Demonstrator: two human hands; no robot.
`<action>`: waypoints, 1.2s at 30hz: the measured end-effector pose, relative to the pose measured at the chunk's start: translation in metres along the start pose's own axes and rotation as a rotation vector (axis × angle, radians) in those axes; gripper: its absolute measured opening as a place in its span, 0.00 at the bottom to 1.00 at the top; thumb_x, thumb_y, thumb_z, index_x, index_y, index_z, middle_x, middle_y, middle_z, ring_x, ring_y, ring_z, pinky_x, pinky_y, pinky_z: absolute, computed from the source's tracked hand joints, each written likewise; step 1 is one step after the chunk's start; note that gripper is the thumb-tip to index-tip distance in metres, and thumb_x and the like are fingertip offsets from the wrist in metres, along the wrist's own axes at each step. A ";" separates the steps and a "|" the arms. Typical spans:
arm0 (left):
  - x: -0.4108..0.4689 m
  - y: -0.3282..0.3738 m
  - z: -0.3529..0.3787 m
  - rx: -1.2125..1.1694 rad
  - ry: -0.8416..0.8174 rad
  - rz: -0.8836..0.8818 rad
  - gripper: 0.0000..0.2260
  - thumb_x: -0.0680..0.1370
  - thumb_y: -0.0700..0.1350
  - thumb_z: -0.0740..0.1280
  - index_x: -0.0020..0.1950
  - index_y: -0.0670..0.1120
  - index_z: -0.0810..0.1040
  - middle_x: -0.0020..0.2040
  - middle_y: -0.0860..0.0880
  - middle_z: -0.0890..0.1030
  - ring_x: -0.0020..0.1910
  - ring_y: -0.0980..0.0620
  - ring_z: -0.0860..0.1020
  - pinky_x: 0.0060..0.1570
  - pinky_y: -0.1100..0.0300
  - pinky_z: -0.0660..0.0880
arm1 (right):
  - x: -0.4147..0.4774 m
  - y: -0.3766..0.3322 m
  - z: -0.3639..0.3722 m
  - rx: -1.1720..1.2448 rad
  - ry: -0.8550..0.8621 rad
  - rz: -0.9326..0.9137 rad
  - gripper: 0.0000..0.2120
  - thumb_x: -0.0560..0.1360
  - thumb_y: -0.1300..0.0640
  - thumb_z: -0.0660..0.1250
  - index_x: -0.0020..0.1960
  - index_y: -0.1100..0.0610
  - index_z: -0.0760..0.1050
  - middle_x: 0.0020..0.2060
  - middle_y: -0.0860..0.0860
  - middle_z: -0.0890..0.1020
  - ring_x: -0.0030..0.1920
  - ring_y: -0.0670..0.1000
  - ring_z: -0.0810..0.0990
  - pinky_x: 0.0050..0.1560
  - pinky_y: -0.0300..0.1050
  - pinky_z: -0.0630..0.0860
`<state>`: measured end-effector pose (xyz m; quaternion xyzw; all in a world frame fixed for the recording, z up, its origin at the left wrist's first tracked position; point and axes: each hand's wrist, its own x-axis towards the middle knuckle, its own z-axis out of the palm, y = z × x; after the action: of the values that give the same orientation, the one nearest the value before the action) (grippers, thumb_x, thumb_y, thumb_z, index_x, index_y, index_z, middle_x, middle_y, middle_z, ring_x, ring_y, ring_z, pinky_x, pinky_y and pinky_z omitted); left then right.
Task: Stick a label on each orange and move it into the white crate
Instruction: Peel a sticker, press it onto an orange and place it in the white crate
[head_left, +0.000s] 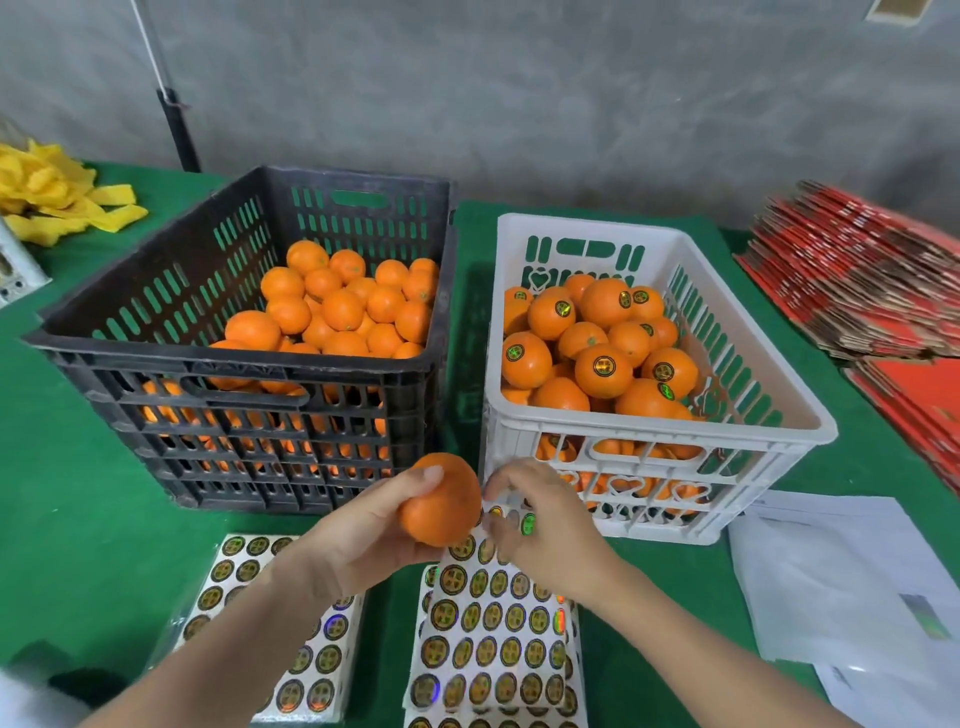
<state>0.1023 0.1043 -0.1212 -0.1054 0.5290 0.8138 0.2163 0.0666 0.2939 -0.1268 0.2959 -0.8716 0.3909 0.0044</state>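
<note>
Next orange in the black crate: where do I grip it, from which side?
I'd take the topmost orange at the heap's back from straight above, fingers round its widest part: it stands above its neighbours, and the tall walls of the black crate block sideways reach.

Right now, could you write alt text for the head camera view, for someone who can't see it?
The left hand holds an orange while the right hand picks at a sheet of round labels. Behind, a black crate holds plain oranges and a white crate holds labelled ones.
</note>
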 end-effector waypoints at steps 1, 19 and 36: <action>0.001 -0.001 0.001 -0.041 -0.002 0.009 0.48 0.41 0.58 0.84 0.59 0.46 0.76 0.46 0.43 0.85 0.43 0.46 0.84 0.40 0.53 0.81 | -0.002 -0.002 0.004 -0.085 0.112 -0.023 0.06 0.70 0.61 0.72 0.44 0.57 0.76 0.45 0.49 0.77 0.50 0.46 0.73 0.52 0.42 0.68; 0.010 -0.002 0.006 -0.136 -0.028 0.011 0.46 0.44 0.56 0.85 0.60 0.45 0.77 0.48 0.41 0.85 0.43 0.46 0.84 0.40 0.52 0.81 | -0.001 -0.013 0.023 -0.295 0.255 0.012 0.07 0.65 0.70 0.73 0.36 0.62 0.77 0.34 0.55 0.80 0.36 0.54 0.79 0.36 0.41 0.75; 0.011 -0.002 0.007 -0.249 0.055 -0.139 0.37 0.63 0.61 0.72 0.64 0.40 0.72 0.51 0.36 0.83 0.46 0.40 0.84 0.42 0.49 0.81 | 0.003 -0.030 -0.024 0.849 0.066 0.492 0.07 0.76 0.65 0.64 0.41 0.60 0.78 0.51 0.58 0.82 0.50 0.51 0.81 0.56 0.47 0.76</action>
<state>0.0940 0.1136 -0.1244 -0.1901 0.4212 0.8529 0.2429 0.0745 0.2933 -0.0895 0.0445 -0.6786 0.7104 -0.1814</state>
